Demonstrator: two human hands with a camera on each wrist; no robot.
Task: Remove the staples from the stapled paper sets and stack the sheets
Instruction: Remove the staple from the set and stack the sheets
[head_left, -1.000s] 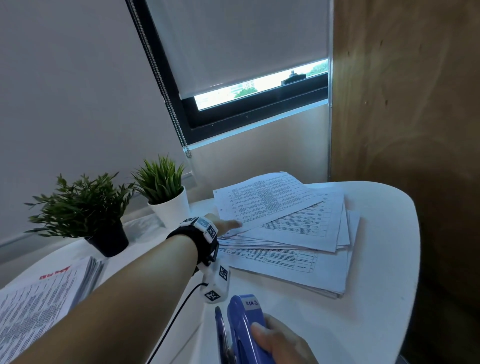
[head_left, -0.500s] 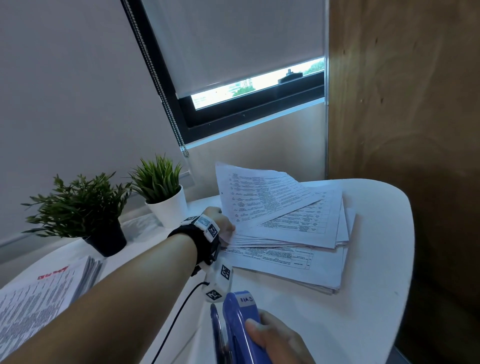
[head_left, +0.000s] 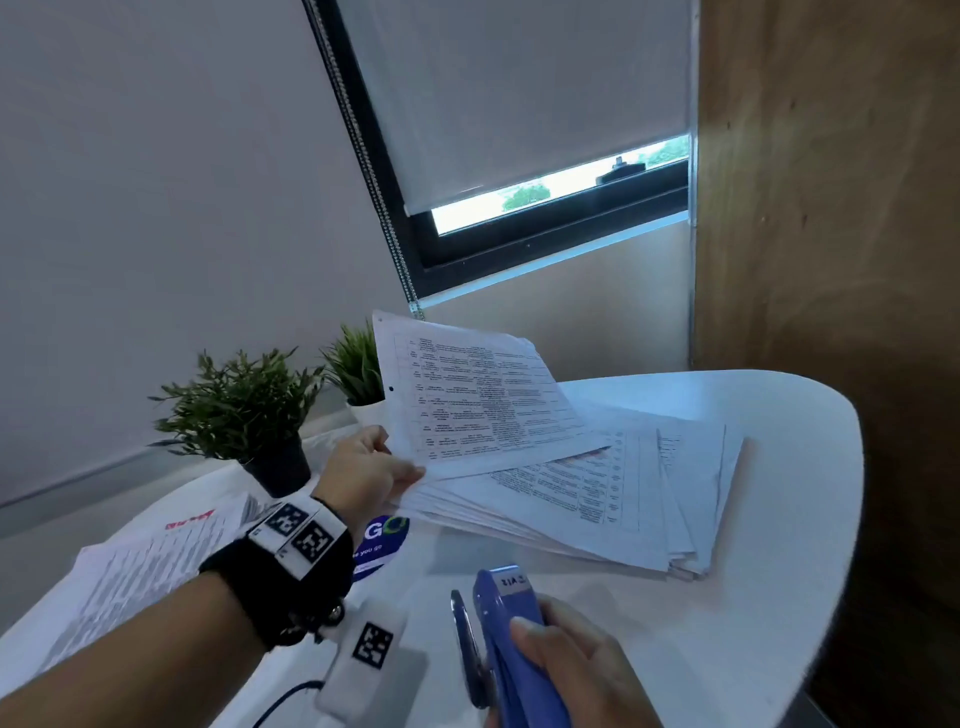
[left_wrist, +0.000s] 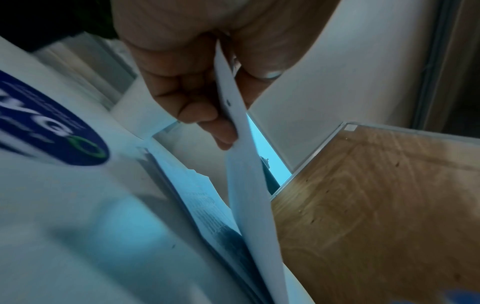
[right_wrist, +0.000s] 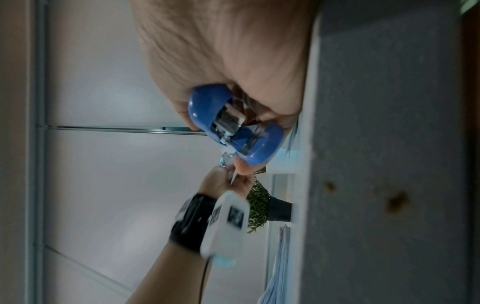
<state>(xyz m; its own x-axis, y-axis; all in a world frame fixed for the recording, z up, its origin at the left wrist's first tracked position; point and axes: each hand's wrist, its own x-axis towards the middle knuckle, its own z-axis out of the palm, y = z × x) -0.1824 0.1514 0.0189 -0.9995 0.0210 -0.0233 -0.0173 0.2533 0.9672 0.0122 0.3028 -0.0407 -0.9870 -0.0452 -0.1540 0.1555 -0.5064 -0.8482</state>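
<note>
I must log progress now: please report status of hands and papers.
Left hand pinches paper set, lifted off pile. Right hand holds blue stapler. Nothing in the way.

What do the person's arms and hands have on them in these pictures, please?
The left hand is bare, the forearm unsleeved. A black wrist strap carries white blocks with black square-patterned markers; another marked white block hangs below, with a thin black cable. The right hand is bare; its wrist is out of view.
</note>
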